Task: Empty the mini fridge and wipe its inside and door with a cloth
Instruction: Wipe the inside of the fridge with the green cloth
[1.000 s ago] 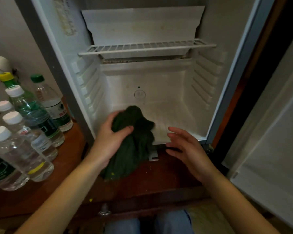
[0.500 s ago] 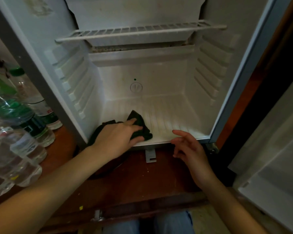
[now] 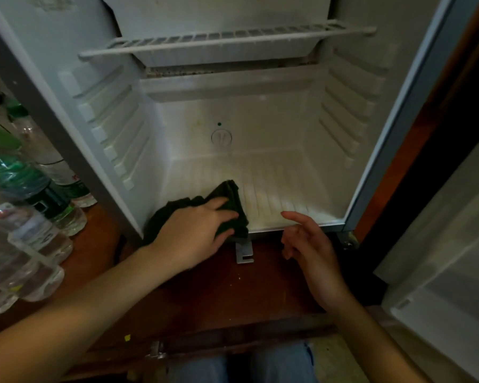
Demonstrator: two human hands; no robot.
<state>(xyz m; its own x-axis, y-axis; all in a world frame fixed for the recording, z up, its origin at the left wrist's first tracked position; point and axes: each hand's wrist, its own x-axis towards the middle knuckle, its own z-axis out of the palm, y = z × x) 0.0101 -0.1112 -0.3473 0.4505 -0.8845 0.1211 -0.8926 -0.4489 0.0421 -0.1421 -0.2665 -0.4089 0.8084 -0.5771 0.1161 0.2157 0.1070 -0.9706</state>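
The white mini fridge (image 3: 274, 172) stands open in front of me with nothing on its ribbed floor but the cloth. A wire shelf (image 3: 227, 41) sits near the top. My left hand (image 3: 194, 233) presses a dark green cloth (image 3: 230, 193) onto the front left of the fridge floor, and part of the cloth hangs over the front lip. My right hand (image 3: 310, 250) hovers open just outside the front edge, to the right of the cloth, holding nothing. The open fridge door (image 3: 448, 244) is at the far right.
Several plastic water bottles (image 3: 25, 205) crowd the brown wooden surface (image 3: 205, 294) left of the fridge. A small metal bracket (image 3: 244, 252) lies below the fridge's front edge. My knees in jeans (image 3: 260, 363) show at the bottom.
My left hand has carried the cloth from in front of the fridge onto its floor and pressed it flat. The view has moved closer and lower. My right hand stays beside the front edge.
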